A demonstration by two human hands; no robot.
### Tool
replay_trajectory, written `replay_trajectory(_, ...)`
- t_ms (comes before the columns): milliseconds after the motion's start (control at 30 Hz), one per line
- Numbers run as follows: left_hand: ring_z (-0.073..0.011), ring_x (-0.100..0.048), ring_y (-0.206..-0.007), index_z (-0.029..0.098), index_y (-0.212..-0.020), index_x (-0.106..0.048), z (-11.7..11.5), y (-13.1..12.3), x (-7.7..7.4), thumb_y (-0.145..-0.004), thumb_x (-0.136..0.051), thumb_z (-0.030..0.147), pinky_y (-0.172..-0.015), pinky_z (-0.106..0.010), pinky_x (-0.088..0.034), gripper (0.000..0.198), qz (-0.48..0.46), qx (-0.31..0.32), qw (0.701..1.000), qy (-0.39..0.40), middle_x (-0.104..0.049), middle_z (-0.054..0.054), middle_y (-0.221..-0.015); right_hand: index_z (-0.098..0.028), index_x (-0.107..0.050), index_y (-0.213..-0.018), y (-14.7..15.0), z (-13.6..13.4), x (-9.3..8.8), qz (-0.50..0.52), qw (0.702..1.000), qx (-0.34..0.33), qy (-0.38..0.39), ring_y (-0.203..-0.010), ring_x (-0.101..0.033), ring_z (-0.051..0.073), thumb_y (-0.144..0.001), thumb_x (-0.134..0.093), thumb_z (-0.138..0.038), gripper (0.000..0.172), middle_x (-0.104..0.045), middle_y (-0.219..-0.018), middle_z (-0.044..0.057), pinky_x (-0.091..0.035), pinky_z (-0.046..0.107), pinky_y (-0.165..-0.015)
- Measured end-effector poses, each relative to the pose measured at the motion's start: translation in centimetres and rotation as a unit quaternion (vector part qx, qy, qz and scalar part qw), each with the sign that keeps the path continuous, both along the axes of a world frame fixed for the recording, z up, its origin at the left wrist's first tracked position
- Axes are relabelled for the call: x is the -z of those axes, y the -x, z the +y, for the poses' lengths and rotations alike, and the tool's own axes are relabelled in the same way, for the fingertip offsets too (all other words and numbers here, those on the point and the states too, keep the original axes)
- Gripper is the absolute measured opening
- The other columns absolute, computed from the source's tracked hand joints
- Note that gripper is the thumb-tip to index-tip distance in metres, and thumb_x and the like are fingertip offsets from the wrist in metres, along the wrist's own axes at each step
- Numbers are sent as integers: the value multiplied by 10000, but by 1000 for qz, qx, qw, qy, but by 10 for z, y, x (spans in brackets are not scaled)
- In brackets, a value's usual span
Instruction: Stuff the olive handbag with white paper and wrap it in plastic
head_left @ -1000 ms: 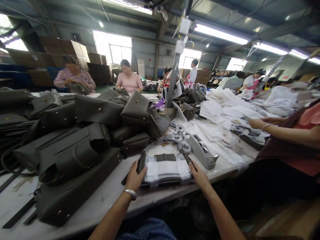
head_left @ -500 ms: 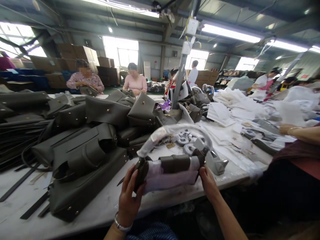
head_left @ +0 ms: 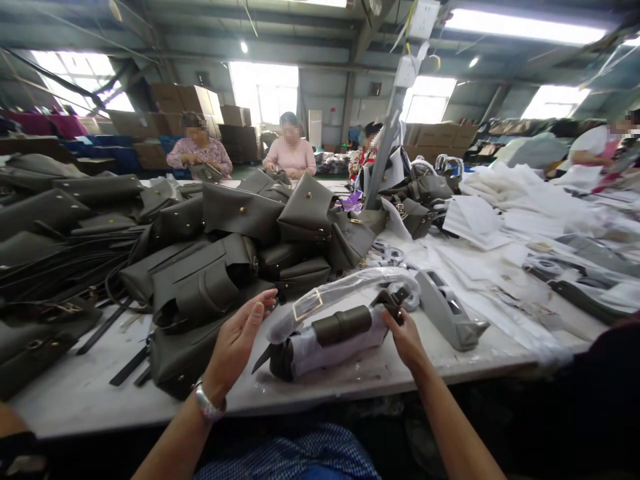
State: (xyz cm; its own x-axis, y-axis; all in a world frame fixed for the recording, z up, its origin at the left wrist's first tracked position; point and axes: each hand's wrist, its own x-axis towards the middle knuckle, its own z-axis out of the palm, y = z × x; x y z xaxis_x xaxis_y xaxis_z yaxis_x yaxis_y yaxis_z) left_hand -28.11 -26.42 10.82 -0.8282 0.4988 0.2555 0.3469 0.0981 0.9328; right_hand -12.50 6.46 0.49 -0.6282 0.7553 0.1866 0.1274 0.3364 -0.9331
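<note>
A dark olive handbag [head_left: 345,325], its body partly covered in whitish wrapping, lies on the table edge in front of me. Clear wrap encloses its arched handle [head_left: 350,283], and a gold square buckle [head_left: 307,305] shows at the handle's left part. My right hand [head_left: 406,339] pinches the bag's right end between thumb and fingers. Off the bag, to its left, my left hand [head_left: 235,343] is raised with fingers stretched out and holds nothing. Dark olive bags [head_left: 200,287] are heaped just beyond it. A grey folded bag-like piece [head_left: 447,320] lies right of the handbag.
White wrapping sheets [head_left: 473,217] cover much of the table's right side. A slanted metal post [head_left: 384,167] rises behind the pile. Co-workers [head_left: 290,150] sit across the table. Loose dark straps [head_left: 105,327] lie at the left.
My left hand has let go of the handbag's left end and moved up and left. The handbag has been lowered and its handle has tipped over. The view has turned left.
</note>
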Motion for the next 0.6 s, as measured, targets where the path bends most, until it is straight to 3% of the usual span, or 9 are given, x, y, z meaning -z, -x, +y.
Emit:
replay_trajectory(100, -251, -522, -1308, 161, -1343, -575, 15, 1, -1, -975, -399, 556, -1121, -417, -417, 568, -31, 57, 998, 1, -566, -105, -1406, -110, -682, -1048, 6, -4, -4, -25, 999, -24, -16, -965, -641, 290, -777, -584, -683, 642, -721, -1009, 137, -502, 399, -850)
replay_trajectory(200, -243, -501, -1335, 199, -1430, -489, 23, -2, -8, -979, -383, 556, -1164, -433, -357, 585, -36, 94, 995, -4, -567, -87, -1410, -151, -689, -1141, -10, 1, -7, -57, 996, -60, -42, -1013, -662, 292, -816, -585, -611, 573, -727, -1077, 124, -511, 417, -898)
replay_trajectory(300, -256, -530, -1308, 236, -1439, -486, 26, 1, -23, -958, -405, 579, -1144, -444, -378, 596, 3, 129, 991, 38, -584, -71, -1392, -204, -713, -1174, -42, 26, -13, -111, 981, -153, -40, -1008, -692, 276, -827, -636, -518, 474, -733, -1115, 104, -540, 385, -875)
replay_trajectory(333, -269, -542, -1294, 241, -1420, -512, 26, 2, -27, -940, -427, 596, -1131, -454, -391, 603, 25, 139, 988, 59, -590, -67, -1385, -210, -736, -1136, -52, 39, -16, -136, 978, -153, -50, -970, -708, 266, -842, -623, -504, 432, -746, -1077, 98, -553, 365, -839)
replay_trajectory(433, -289, -593, -1230, 250, -1387, -554, 27, 5, -37, -900, -469, 633, -1072, -455, -456, 625, 43, 165, 980, 100, -607, -61, -1363, -204, -768, -1048, -67, 79, -21, -207, 969, -22, -136, -845, -730, 232, -924, -499, -434, 375, -770, -930, 83, -558, 328, -765)
replay_trajectory(500, -282, -657, -1124, 240, -1400, -540, 29, 5, -42, -894, -461, 653, -985, -427, -533, 658, 5, 174, 979, 102, -640, -74, -1312, -202, -744, -1108, -59, 100, -18, -237, 951, 53, -193, -922, -719, 230, -929, -485, -347, 348, -761, -1013, 86, -541, 334, -833)
replay_trajectory(600, -253, -693, -1008, 211, -1421, -512, 37, 5, -54, -901, -431, 675, -901, -371, -570, 702, -58, 174, 977, 113, -702, -85, -1174, -187, -716, -1163, -27, 116, -5, -271, 935, 33, -226, -1102, -661, 248, -844, -627, -271, 342, -708, -1196, 106, -489, 329, -954)
